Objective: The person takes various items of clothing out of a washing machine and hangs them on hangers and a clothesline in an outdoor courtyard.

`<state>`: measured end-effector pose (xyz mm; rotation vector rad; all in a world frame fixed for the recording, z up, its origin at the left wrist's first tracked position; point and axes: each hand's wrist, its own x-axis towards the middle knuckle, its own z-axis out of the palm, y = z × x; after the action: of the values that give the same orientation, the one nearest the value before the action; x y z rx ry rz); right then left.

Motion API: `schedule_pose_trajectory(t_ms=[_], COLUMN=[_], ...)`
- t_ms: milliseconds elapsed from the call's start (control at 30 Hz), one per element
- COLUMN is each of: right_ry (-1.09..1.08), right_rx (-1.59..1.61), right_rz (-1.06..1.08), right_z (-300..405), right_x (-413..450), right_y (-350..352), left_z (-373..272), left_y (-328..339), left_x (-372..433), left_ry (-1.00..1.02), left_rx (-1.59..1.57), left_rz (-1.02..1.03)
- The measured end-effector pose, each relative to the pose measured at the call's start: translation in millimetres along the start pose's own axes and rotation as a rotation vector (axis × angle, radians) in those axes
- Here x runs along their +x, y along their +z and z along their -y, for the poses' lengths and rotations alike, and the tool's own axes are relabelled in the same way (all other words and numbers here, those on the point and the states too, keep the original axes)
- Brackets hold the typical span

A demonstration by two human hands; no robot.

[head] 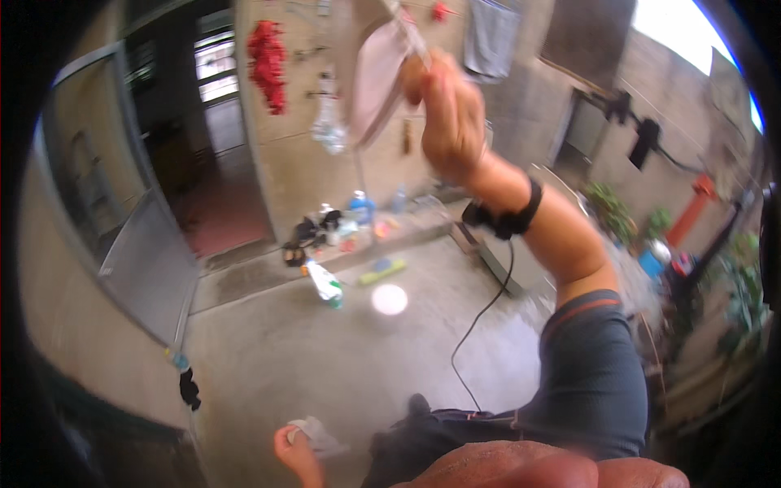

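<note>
My right hand [448, 113] is raised at the upper middle, its fingers closed at the edge of a pale pink cloth [381, 73] that hangs beside it. Motion blurs the hand and cloth. A black strap with a small dark device [503, 219] is round the right wrist, and a dark cable runs down from it. Low in the picture, my left hand [296, 451] holds a crumpled whitish cloth [318, 436] above the concrete floor.
A doorway [226, 183] is at the left. Bottles [361, 207] and small items line the wall's ledge. A white-and-green package [323, 283] lies on the floor. Grey cloth [491, 39] hangs above; potted plants [610, 210] stand right.
</note>
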<state>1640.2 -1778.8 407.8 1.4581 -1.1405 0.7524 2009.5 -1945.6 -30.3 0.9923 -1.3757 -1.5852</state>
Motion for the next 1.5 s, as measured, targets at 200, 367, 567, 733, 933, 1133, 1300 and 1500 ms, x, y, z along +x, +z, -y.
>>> schedule_pose_trajectory(t_ms=[200, 367, 567, 733, 933, 1133, 1300, 1500], right_ry=[0.551, 1.002, 1.003, 0.952, 1.005, 0.807, 0.783, 0.659], right_rx=[0.234, 0.149, -0.207, -0.467, -0.901, -1.245, -1.387, -1.536], right_rz=[0.089, -0.121, -0.074, -0.097, -0.177, -0.061, -0.11, -0.313], right_z=[108.7, 203.8, 300.3, 388.6, 484.5, 560.2, 596.2, 627.9], right_x=[-158.9, -228.8, -251.2, -249.4, -218.1, -188.3, -153.0, -116.0], right_y=[-128.6, -247.9, -424.8, -567.6, -694.5, -791.2, -842.2, -863.0], left_z=[22.1, 23.5, 72.4, 94.3, 111.1, 117.9, 142.5, 154.1], left_y=[53.7, 119.2, 197.0, 255.2, 321.5, 382.4, 433.9, 489.9], left_x=[-10.5, -53.0, -132.1, -251.7, -381.3, -503.4, -597.9, -700.9], left_ry=[0.069, 0.001, 0.084, 0.068, 0.168, 0.055, 0.366, 0.329], left_rx=[0.081, 0.137, 0.137, 0.088, 0.079, 0.075, -0.03, -0.126], left_rz=[0.277, 0.585, 0.883, 1.176, 1.458, 1.789, 1.902, 2.066])
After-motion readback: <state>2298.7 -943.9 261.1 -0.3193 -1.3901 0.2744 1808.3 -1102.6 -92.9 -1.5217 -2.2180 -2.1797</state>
